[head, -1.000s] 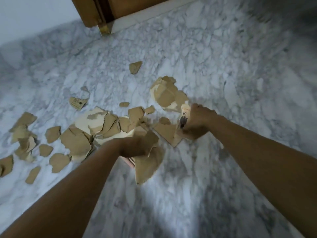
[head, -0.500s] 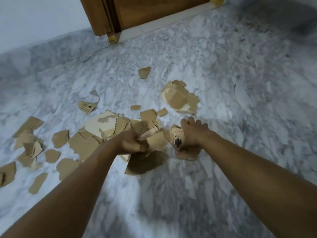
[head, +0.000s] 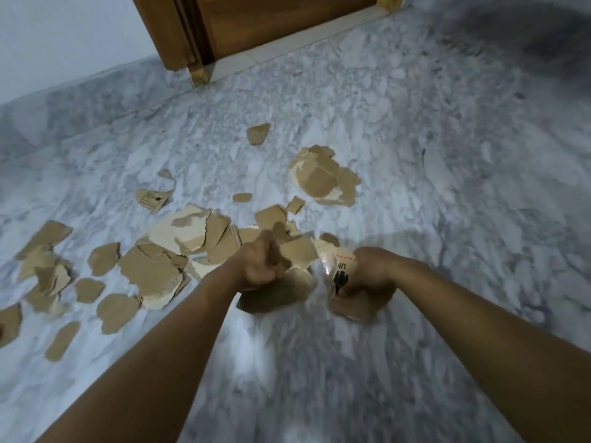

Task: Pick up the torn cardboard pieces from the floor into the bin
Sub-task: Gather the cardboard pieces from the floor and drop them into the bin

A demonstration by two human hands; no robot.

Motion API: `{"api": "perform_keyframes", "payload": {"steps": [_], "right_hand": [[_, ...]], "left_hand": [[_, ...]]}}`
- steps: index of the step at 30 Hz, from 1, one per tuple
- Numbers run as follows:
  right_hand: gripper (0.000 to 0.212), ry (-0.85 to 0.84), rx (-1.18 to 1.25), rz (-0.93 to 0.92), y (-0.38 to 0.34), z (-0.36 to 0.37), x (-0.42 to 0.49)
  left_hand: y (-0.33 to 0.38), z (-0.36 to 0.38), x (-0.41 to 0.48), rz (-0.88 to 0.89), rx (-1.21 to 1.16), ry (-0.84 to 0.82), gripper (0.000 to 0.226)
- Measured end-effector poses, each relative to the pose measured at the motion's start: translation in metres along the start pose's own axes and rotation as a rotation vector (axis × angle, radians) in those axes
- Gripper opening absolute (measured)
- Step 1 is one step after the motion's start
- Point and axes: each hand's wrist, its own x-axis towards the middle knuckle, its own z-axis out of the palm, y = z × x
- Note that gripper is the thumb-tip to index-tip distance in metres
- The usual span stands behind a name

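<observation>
- Cardboard pieces [head: 297, 251]: several gathered in the left hand [head: 260, 266], fingers curled round a fanned bundle; bundling appears meant to save trips.
- Right hand [head: 371, 270] clenched round a printed scrap [head: 340, 266] and a brown piece beneath it; both hands loaded, held just apart.
- Main heap [head: 179, 244] lies overlapped just left of the left hand; torn edges lifted, offering finger purchase.
- Outlying: a folded cluster [head: 319, 177] beyond the hands, a lone scrap [head: 257, 134] farther toward the door [head: 271, 24], scattered bits [head: 48, 270] at far left.
- Marble floor [head: 463, 203] to the right and near side offers open room for withdrawal.
- Bin not in view; location cannot be stated.
</observation>
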Motion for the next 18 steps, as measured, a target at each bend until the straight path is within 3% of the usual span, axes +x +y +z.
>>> {"api": "perform_keyframes", "payload": {"steps": [3, 5, 8, 10, 14, 18], "right_hand": [[0.047, 0.036, 0.048, -0.027, 0.010, -0.020, -0.004], [0.053, 0.061, 0.062, -0.018, 0.006, -0.034, -0.002], [0.071, 0.097, 0.016, -0.004, -0.014, -0.042, 0.002], [0.081, 0.121, -0.028, 0.037, -0.033, -0.037, 0.006], [0.109, 0.206, -0.057, 0.125, -0.065, -0.011, 0.017], [0.110, 0.259, 0.015, 0.197, -0.070, 0.004, 0.024]], "left_hand": [[-0.003, -0.024, -0.007, 0.033, -0.247, -0.046, 0.054], [-0.008, -0.047, -0.014, -0.027, -0.358, 0.100, 0.061], [-0.018, -0.077, -0.027, -0.116, -0.343, 0.258, 0.047], [-0.028, -0.086, -0.037, -0.151, -0.336, 0.219, 0.035], [-0.056, -0.069, -0.046, -0.197, -0.244, 0.157, 0.061], [-0.067, -0.034, -0.044, -0.170, -0.273, 0.066, 0.075]]}}
